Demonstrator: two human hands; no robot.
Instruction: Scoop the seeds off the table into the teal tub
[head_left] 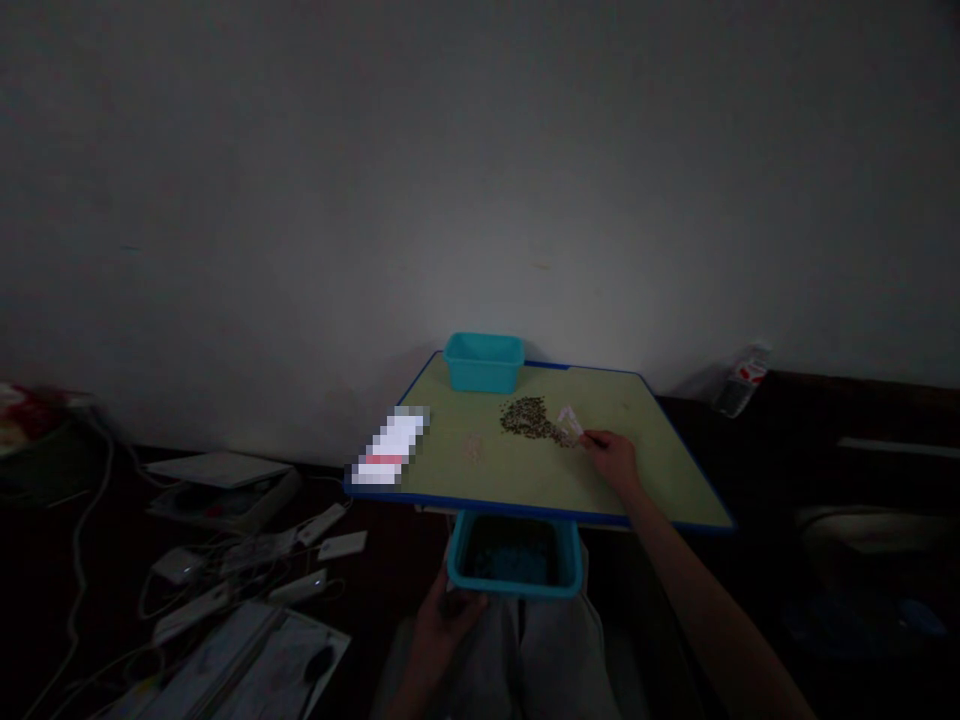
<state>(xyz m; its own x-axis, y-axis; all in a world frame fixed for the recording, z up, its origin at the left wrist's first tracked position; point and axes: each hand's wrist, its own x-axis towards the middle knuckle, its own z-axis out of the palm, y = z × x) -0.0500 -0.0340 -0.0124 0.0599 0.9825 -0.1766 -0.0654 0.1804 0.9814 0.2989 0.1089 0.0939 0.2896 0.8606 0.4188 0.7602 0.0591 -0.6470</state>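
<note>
My left hand (446, 622) grips the near left corner of a blue plastic bin (515, 587), which is held just below the table's front edge above my lap. Inside that bin it is dark, with small bits that I cannot make out. On the table, my right hand (611, 458) is closed on a small clear plastic piece (570, 424), perhaps a little bag, with a pinkish edge. Its tip is beside a spread pile of small dark and pale grains (527, 416). Left of the pile lies a faint pale patch of small bits (473, 447).
A second blue bin (484, 377) stands at the table's back left. A phone-like lit screen (391, 447) lies at the left edge of the low table (555, 482). Cables and white chargers (343, 545) clutter the floor at left. A plastic bottle (742, 381) leans by the wall.
</note>
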